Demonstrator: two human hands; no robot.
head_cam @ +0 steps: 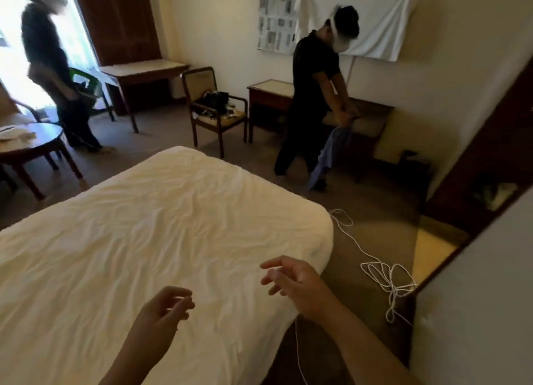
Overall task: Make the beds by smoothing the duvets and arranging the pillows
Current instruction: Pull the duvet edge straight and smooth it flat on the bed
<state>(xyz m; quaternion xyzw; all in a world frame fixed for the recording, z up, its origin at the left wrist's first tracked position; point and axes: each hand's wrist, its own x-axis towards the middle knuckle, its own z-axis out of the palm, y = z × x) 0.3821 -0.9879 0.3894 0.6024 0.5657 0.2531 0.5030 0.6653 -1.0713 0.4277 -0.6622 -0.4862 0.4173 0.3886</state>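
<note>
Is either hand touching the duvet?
Cannot tell: the head view shows the left hand and right hand open above the duvet, holding nothing; any gap is unclear.

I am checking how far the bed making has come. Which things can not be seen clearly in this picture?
- Head end of the bed: cut off by the left and bottom edges, so pillows cannot be checked.
- White cord on the floor: its lower end leaves the bottom edge.
- Items on the wooden chair: too dark and small to name.
- Left hand and right hand: above the cover; contact is unclear.
</note>
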